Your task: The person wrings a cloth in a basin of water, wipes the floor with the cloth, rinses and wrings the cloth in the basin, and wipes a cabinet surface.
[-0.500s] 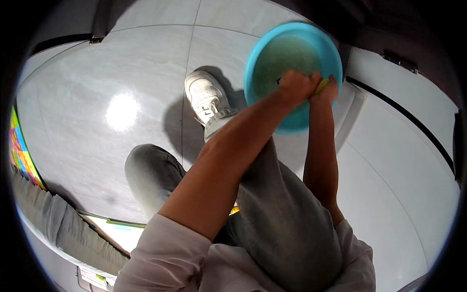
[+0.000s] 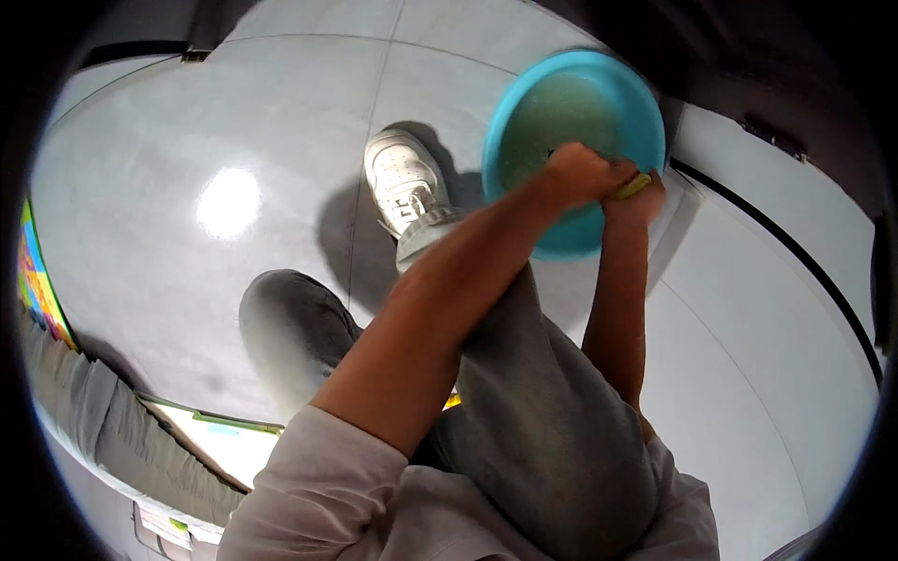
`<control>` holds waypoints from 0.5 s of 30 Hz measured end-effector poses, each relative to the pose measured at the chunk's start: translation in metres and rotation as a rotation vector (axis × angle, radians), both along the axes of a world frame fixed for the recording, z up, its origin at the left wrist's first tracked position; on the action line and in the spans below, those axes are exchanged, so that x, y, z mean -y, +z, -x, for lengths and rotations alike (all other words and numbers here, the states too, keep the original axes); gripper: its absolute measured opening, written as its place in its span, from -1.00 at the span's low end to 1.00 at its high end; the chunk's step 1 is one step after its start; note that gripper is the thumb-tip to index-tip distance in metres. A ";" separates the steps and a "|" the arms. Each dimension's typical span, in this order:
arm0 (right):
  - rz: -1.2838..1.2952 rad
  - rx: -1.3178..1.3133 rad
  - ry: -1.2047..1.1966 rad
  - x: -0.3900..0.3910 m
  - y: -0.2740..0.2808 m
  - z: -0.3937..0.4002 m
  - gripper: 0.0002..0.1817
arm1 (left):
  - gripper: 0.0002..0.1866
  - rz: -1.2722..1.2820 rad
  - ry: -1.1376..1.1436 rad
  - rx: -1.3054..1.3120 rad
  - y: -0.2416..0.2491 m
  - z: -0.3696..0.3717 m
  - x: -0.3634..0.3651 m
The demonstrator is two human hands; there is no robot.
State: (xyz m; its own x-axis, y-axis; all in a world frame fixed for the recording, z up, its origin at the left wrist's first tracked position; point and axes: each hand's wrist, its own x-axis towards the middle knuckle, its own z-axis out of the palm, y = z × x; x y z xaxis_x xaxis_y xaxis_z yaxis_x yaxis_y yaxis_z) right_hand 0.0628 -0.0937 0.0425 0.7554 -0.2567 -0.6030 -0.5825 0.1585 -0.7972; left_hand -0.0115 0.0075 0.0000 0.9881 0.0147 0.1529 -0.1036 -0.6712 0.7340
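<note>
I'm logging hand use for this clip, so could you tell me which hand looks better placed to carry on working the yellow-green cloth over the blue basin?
Probably the left hand: it is fisted over the yellow-green cloth above the blue basin. The right hand only grips the cloth's end at the rim.

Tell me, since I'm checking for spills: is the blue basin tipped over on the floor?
No, the blue basin sits upright on the tiled floor, holding cloudy water.
</note>
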 end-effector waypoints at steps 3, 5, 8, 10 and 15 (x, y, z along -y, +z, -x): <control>0.025 0.013 0.030 0.010 -0.013 -0.005 -0.62 | -0.53 0.054 -0.011 -0.091 0.000 0.003 0.001; -0.129 -0.016 0.001 0.000 -0.002 0.006 -0.68 | -0.47 0.046 -0.039 -0.211 0.010 0.009 -0.008; -0.261 -0.049 0.241 -0.005 0.004 0.014 -0.69 | -0.34 0.202 0.013 -0.314 0.027 0.032 -0.031; -0.444 -0.039 0.438 -0.018 0.008 0.021 -0.67 | -0.26 0.334 -0.028 -0.386 0.041 0.049 -0.060; -0.534 -0.068 0.499 -0.137 0.058 0.062 -0.54 | -0.23 0.640 0.122 -0.424 0.067 0.106 -0.137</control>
